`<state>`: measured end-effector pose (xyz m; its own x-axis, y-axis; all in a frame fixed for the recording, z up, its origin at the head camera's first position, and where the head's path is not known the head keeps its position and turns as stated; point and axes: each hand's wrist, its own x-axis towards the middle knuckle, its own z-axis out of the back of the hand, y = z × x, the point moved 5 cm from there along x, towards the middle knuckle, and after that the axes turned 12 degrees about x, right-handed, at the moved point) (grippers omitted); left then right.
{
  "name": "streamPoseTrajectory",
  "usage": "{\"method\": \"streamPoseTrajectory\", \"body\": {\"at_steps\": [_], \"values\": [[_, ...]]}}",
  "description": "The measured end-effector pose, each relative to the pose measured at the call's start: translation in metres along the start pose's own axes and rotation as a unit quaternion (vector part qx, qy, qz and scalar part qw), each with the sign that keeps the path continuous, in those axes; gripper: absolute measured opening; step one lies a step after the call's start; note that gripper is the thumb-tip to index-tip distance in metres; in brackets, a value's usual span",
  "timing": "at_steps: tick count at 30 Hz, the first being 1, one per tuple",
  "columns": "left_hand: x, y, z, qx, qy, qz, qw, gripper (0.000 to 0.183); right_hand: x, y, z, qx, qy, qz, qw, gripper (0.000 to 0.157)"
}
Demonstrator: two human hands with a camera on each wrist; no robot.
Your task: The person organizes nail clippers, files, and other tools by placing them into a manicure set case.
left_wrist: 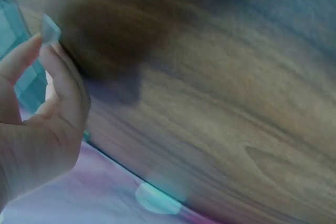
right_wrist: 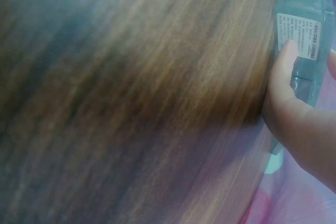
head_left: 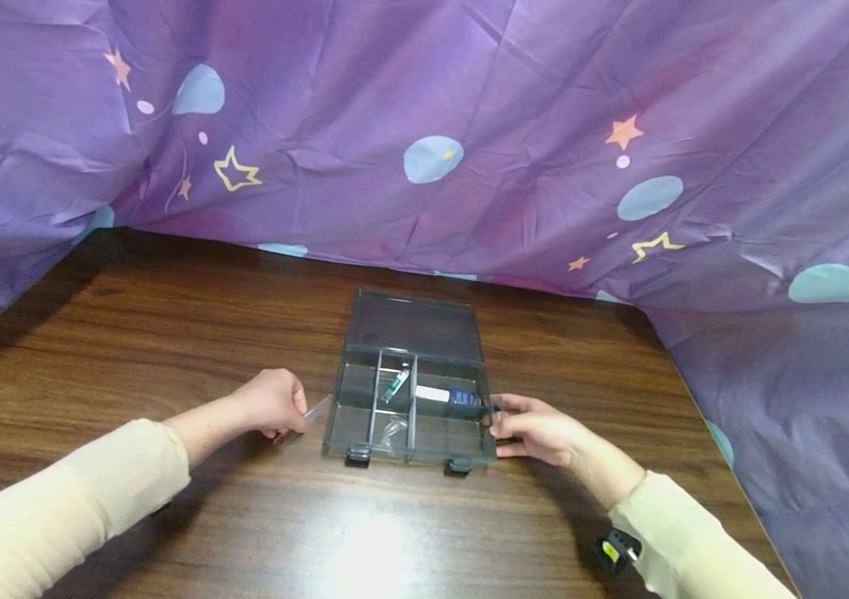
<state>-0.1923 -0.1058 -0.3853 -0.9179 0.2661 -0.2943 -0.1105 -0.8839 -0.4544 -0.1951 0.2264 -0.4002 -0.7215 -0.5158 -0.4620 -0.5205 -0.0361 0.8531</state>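
A smoky see-through compartment box (head_left: 409, 455) lies on the table with its lid (head_left: 412, 324) folded back. Just left of it, my left hand (head_left: 278, 403) pinches a thin clear plastic divider (head_left: 317, 408) between thumb and fingertips. The left wrist view shows one corner of this divider (left_wrist: 51, 30) sticking out past the fingertips. On the other side, my right hand (head_left: 540, 430) grips the box's right wall. Its thumb (right_wrist: 287, 59) lies over a white printed label (right_wrist: 310, 38) in the right wrist view; the other fingers are mostly hidden.
Inside the box are a small green-and-white item (head_left: 397, 385), a blue-and-white item (head_left: 461, 398) and a clear piece (head_left: 394, 428). Two latches (head_left: 357, 454) project from its front edge. A purple patterned cloth (head_left: 514, 100) hangs behind the brown wooden table (head_left: 192, 324).
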Motion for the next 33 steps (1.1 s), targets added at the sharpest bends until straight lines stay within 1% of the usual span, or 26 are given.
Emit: {"method": "streamPoseTrajectory", "body": {"at_steps": [3,6,11,15,16,19,21,23,26,29,33], "values": [[0.0,0.0,0.005,0.044,-0.018,-0.019,0.9987,0.006,0.0,0.0,0.0,-0.002,0.0,0.0,1.0,0.073],[0.0,0.001,0.007,0.071,-0.024,-0.031,0.9967,0.006,0.001,-0.001,0.0,-0.003,0.0,-0.001,1.0,0.071],[-0.001,0.001,0.008,0.07,-0.021,-0.031,0.9968,0.009,0.002,0.0,0.0,0.001,0.004,-0.001,1.0,0.069],[-0.001,0.003,0.008,0.053,-0.019,-0.032,0.9979,0.011,0.002,0.0,-0.001,0.003,0.008,0.001,1.0,0.068],[0.0,0.004,0.007,0.042,-0.017,-0.034,0.9984,0.011,0.001,0.0,-0.001,0.003,0.009,0.001,1.0,0.069],[0.001,0.008,0.005,-0.013,0.009,-0.031,0.9994,0.009,0.001,0.0,-0.001,0.002,0.009,0.002,1.0,0.07],[0.001,0.012,0.003,-0.056,0.031,-0.025,0.9977,0.009,0.001,0.0,-0.001,0.002,0.007,0.0,1.0,0.07],[0.001,0.015,0.003,-0.095,0.052,-0.014,0.994,0.011,0.001,0.0,-0.001,0.002,0.004,-0.002,1.0,0.071],[0.0,0.02,0.005,-0.128,0.069,-0.005,0.9893,0.015,0.001,0.0,0.0,0.003,0.003,-0.006,1.0,0.069],[0.0,0.025,0.007,-0.155,0.08,0.002,0.9847,0.018,0.001,0.0,0.001,0.008,-0.003,-0.012,1.0,0.064],[0.002,0.031,0.009,-0.185,0.095,0.002,0.9782,0.021,0.001,-0.001,0.003,0.017,-0.014,-0.018,1.0,0.057]]}}
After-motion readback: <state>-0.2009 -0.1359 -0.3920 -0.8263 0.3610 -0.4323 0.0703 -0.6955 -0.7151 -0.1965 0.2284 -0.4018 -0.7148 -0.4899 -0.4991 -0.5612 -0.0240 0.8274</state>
